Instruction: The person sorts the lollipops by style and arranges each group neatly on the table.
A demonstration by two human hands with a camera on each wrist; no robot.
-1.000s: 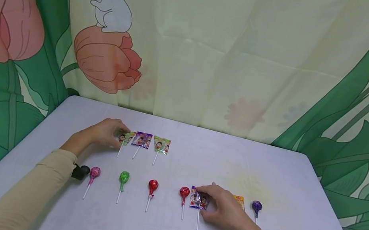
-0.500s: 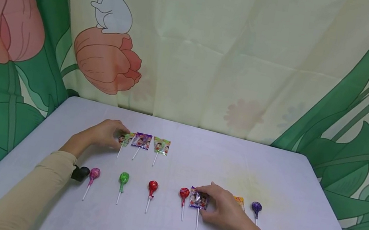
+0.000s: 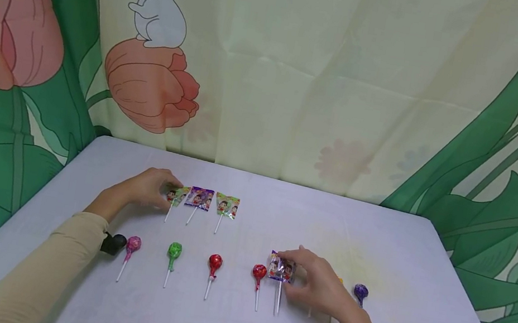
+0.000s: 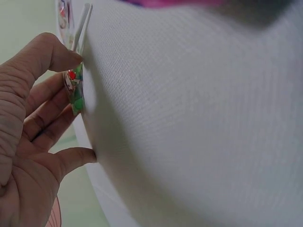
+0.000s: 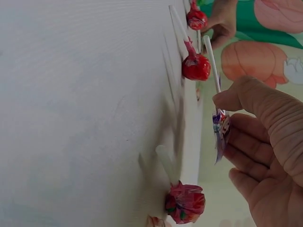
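My left hand (image 3: 149, 187) holds a lollipop in a flat green wrapper (image 3: 178, 195) at the left end of the back row. In the left wrist view its fingers and thumb are about that packet (image 4: 75, 90), close to the cloth. My right hand (image 3: 321, 284) pinches a lollipop in a flat purple wrapper (image 3: 281, 268) by the packet, its white stick pointing toward me. The right wrist view shows this purple packet (image 5: 221, 127) raised off the table, thumb on one side and fingers behind. A red ball lollipop (image 3: 259, 272) lies just left of it.
Beside the left hand lie purple (image 3: 199, 198) and green (image 3: 227, 205) packet lollipops. Pink (image 3: 133, 244), green (image 3: 175, 250) and red (image 3: 215, 262) ball lollipops form a front row, with a dark purple one (image 3: 361, 292) at right. The right hand partly hides others.
My right hand has lifted the purple-wrapped lollipop slightly and moved it a little away from me. A stick has come into view beneath that hand. The left hand stays in place.
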